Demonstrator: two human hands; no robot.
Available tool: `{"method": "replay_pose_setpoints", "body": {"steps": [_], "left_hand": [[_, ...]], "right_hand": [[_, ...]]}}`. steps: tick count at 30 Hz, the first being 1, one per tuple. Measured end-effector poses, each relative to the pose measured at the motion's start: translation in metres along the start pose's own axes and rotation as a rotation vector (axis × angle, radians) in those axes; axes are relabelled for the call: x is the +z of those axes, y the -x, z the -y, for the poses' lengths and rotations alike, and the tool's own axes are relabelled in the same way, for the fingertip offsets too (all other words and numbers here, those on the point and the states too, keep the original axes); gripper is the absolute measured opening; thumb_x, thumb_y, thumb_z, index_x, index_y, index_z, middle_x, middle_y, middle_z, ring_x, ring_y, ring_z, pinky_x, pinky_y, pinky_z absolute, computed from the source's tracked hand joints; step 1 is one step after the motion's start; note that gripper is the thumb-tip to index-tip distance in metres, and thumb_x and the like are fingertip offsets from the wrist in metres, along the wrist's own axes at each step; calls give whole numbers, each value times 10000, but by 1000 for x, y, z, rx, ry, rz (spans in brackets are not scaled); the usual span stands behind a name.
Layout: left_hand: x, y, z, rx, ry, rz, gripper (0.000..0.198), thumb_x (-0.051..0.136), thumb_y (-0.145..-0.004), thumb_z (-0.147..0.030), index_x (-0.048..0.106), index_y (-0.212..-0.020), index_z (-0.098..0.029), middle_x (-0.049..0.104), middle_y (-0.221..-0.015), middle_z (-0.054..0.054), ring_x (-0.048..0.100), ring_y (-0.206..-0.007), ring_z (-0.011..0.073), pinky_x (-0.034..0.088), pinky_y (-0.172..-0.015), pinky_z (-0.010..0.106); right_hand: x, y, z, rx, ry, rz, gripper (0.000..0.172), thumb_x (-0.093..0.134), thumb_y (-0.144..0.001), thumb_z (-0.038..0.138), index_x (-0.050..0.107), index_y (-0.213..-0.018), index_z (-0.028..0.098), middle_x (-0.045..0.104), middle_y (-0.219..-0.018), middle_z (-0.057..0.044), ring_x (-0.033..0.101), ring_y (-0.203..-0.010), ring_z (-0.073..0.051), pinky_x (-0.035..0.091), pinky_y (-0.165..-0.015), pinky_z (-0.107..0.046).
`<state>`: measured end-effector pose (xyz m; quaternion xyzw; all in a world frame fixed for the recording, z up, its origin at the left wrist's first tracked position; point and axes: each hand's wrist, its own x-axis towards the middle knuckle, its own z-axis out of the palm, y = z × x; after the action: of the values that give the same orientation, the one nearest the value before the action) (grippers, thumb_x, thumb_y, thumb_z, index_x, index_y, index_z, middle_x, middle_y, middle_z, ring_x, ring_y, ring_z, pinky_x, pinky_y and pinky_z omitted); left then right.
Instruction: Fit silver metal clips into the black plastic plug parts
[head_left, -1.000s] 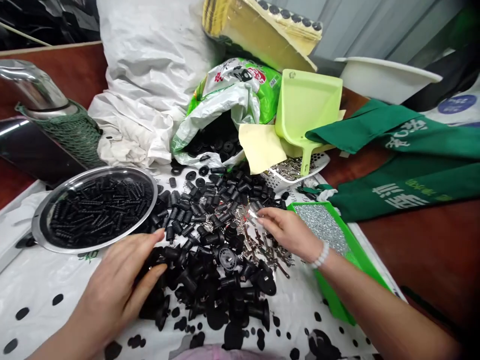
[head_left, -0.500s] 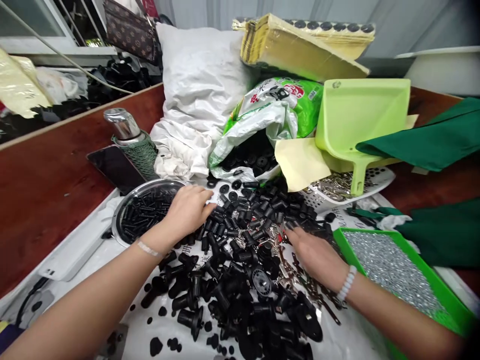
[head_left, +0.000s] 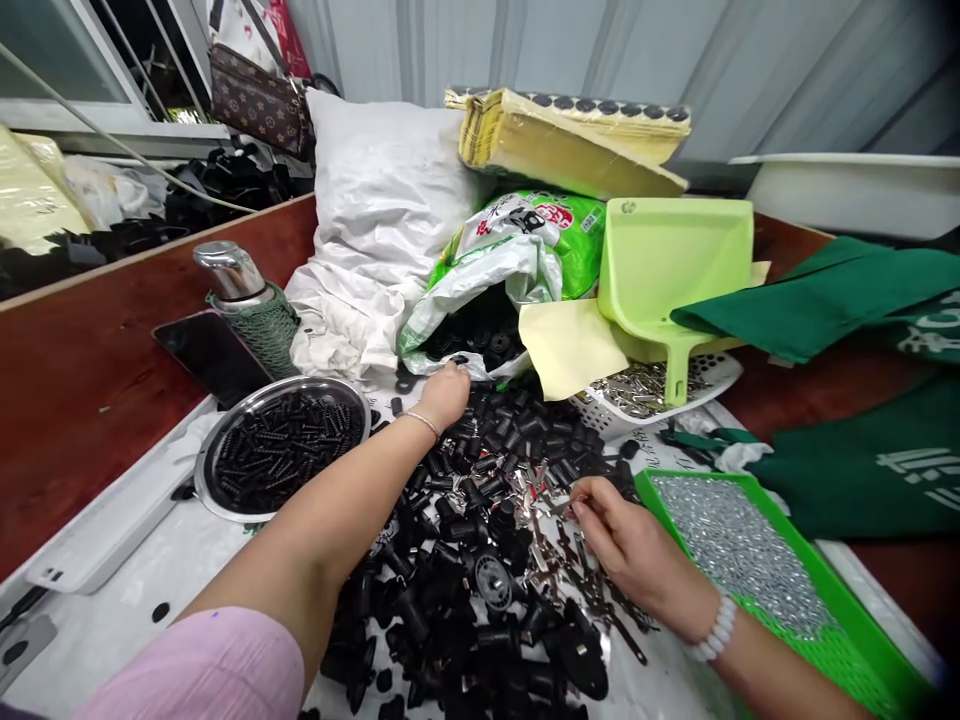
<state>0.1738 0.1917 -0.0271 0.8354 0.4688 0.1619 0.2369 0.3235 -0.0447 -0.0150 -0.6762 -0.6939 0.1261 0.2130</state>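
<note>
While the left hand (head_left: 446, 395) lay at the printed plastic bag (head_left: 577, 240), grip hidden, the right hand (head_left: 645, 555) bunched its fingers near metal strips (head_left: 564, 548), hold unclear; strips looked light, stiff, best edge-pinched.

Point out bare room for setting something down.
The main bare patch is white sheet between the white case, the steel bowl and the left forearm, broken by one black spot. A smaller patch lies between the metal pieces and the right forearm. Black parts crowd the middle.

Bowl (head_left: 205, 470) L | parts pile (head_left: 491, 525) ctr | tray (head_left: 847, 650) R | bag (head_left: 480, 270) bhd pile
</note>
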Motion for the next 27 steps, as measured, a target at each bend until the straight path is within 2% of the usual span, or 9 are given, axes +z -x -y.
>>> {"method": "replay_pose_setpoints", "body": {"steps": [4,8,12,15,19,23,27], "left_hand": [[-24,21,-4,-53,338,18,281,523,-875,-283,538,-1107,-125,562,-1129,97,578,-971,202,504,-814,396],[-47,76,-10,-91,757,125,322,329,-937,-240,495,-1170,-92,614,-1084,127,631,-897,145,540,-782,287],[-47,138,-13,-141,1063,231,357,329,-934,-281,527,-1153,-79,625,-1083,158,643,-896,151,540,-798,280],[-39,167,-14,-214,1314,278,321,368,-929,-267,567,-1107,-90,643,-1031,141,649,-847,142,543,-765,252],[-32,183,-17,-325,1700,327,214,505,-874,-197,618,-1018,-87,657,-937,109,654,-780,144,547,-703,225],[-31,189,-20,-296,1738,358,206,529,-860,-183,620,-1014,-80,658,-917,110,660,-784,163,557,-691,237],[-30,193,-20,-300,1691,374,212,570,-837,-199,621,-1013,-93,654,-886,86,665,-732,159,568,-645,240]], "right_hand": [[-1,-2,8,-18,-104,-46,138,298,-932,246,410,-859,211,464,-544,53,491,-462,-133,387,-456,-238],[-5,-8,24,-53,-188,-123,145,362,-923,276,475,-874,198,520,-639,12,509,-538,-133,410,-505,-247],[-7,-15,48,-158,-251,-204,150,407,-910,241,546,-927,187,585,-826,-42,563,-722,-153,447,-651,-278],[-5,-15,65,-265,-278,-208,144,435,-898,205,577,-901,181,580,-816,-43,561,-728,-156,451,-660,-282],[-3,-10,80,-308,-245,-166,166,435,-892,179,600,-882,166,568,-752,-39,555,-671,-154,452,-616,-277],[0,-4,84,-341,-137,-187,190,420,-899,163,607,-882,140,568,-746,-52,556,-657,-156,459,-608,-276],[-1,0,89,-434,51,-236,226,402,-912,148,624,-921,105,581,-771,-79,565,-652,-153,464,-591,-263]]}}
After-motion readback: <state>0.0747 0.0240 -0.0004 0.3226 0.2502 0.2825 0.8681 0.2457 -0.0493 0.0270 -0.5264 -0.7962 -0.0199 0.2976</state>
